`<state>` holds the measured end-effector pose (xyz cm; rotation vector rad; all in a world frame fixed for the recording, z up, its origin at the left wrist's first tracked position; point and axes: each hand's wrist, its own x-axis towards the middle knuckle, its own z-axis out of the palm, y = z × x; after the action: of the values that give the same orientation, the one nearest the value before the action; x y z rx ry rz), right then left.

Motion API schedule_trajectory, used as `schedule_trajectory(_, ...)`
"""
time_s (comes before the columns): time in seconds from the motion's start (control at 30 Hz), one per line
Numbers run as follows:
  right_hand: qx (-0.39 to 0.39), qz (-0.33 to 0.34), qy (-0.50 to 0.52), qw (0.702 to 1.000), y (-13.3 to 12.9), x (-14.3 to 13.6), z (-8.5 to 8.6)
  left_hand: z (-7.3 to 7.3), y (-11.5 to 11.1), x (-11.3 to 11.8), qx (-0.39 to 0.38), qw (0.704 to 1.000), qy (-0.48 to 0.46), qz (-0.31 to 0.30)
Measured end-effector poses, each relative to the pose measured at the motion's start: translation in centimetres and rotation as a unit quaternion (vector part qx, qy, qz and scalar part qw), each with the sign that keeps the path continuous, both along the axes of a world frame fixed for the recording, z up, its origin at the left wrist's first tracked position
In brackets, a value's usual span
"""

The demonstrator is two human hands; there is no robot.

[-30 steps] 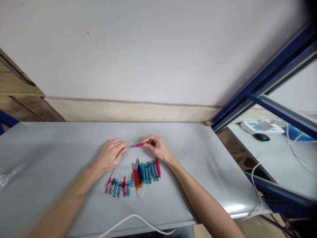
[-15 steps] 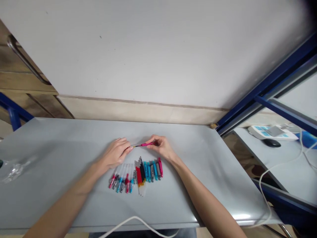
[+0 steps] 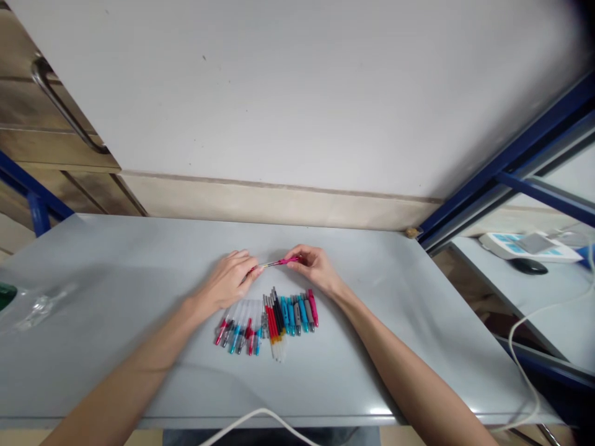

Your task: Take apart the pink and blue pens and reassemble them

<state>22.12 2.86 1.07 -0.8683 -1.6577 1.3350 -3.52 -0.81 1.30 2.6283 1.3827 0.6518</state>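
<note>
My left hand (image 3: 231, 279) is closed, its thumb and fingers pinching a thin pen refill (image 3: 271, 264) above the table. The refill's other end meets a pink pen grip section (image 3: 284, 261), pinched by my right hand (image 3: 316, 270). Part of each piece is hidden by the fingers. Just below the hands lie clear pen barrels (image 3: 239, 313) with coloured clips, loose refills (image 3: 273, 319) with red or black ink, and a row of blue, grey and pink grip sections (image 3: 298, 314). Small springs (image 3: 264, 325) seem to lie between the barrels and refills.
The grey table (image 3: 139, 266) backs onto a white wall. At the left edge lies a clear plastic bag (image 3: 41, 310). A white cable (image 3: 263, 412) crosses the front edge. On the right stand a blue metal frame (image 3: 469, 192), a black mouse (image 3: 528, 266) and a white device (image 3: 530, 246).
The view has shifted slightly, so everything on the table appears further right. Between the hands, a dark and yellow stretch of the refill showed before; now a greyish stretch shows beside the pink grip.
</note>
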Motion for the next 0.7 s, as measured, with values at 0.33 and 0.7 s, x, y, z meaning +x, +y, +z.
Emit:
schedule_trajectory(0.33, 0.088, -0.047, -0.047, 0.994, 0.0, -0.3, -0.1, 0.5, -0.6, 1.0, 0.065, 0.996, -0.050, -0.023)
schedule_trajectory(0.7, 0.346, -0.064, -0.303, 0.886, -2.5, -1.3, 2.1, 1.1, -0.8, 1.6, 0.130, 0.990, -0.037, -0.038)
